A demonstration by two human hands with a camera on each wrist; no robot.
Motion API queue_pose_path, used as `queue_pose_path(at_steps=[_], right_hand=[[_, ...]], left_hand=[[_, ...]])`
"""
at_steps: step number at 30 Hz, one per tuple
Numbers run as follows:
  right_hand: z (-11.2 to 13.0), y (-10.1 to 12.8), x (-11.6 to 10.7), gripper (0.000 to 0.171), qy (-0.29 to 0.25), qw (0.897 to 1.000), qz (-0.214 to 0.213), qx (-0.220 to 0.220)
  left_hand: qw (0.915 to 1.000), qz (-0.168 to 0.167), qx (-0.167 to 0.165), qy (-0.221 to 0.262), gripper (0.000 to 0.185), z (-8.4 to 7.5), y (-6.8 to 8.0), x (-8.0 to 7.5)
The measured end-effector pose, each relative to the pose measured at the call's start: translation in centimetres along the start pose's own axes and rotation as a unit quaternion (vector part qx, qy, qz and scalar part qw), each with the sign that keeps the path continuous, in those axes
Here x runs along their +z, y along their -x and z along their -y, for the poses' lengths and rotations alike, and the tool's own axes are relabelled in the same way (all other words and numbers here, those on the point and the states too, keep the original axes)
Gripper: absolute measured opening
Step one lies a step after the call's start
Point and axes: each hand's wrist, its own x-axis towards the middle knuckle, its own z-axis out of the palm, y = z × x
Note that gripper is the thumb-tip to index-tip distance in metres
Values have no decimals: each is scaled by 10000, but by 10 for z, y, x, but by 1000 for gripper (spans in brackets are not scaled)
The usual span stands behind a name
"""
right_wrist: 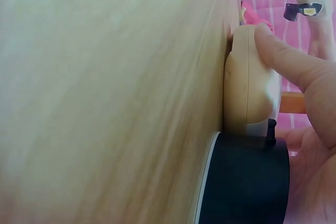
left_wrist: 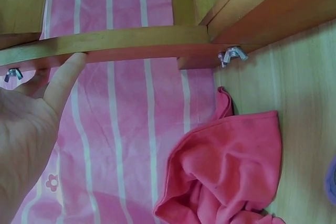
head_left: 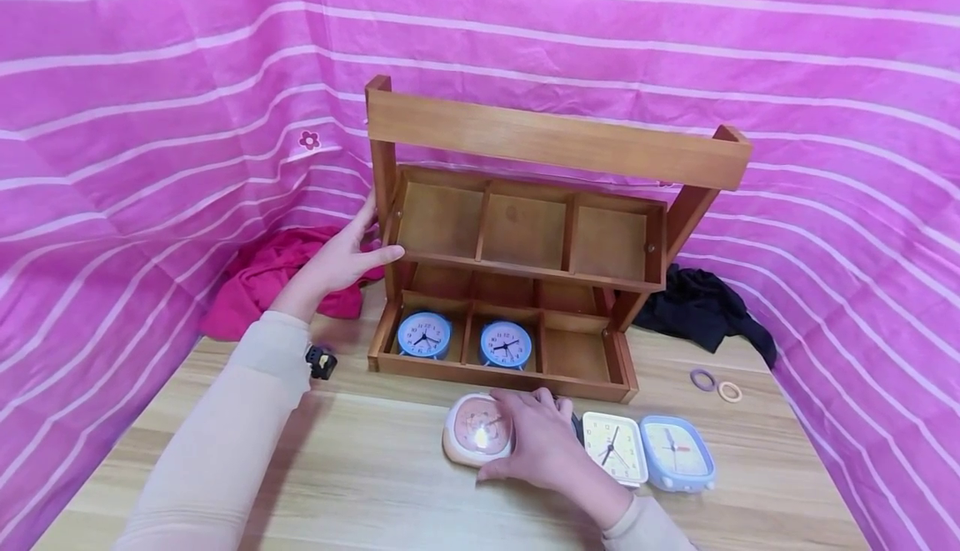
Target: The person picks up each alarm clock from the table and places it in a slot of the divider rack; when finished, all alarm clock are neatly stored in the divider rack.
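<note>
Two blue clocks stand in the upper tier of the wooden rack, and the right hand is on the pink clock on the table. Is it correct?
Not quite. In the head view the two blue clocks stand in the lower tier of the wooden rack; the upper tier holds nothing. The right hand does rest on the pink clock on the table.

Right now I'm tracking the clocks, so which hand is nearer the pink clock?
Right. The right hand grips the pink clock on the table, while the left hand rests on the wooden rack, well behind it.
</note>
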Motion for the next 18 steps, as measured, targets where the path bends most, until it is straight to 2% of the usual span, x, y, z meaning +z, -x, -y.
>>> queue_pose_path(at_steps=[10, 15, 18], right_hand=[[-2, 2, 1, 102, -184, 9997, -160, -10], [-3, 2, 0, 101, -476, 9983, -342, -74], [-4, 1, -8, 100, -763, 9959, -470, -152]], left_hand=[[9999, 20, -104, -47, 101, -4, 0, 0], [10000, -3, 4, -40, 102, 16, -7, -1], [9999, -42, -69, -109, 103, 28, -11, -2]])
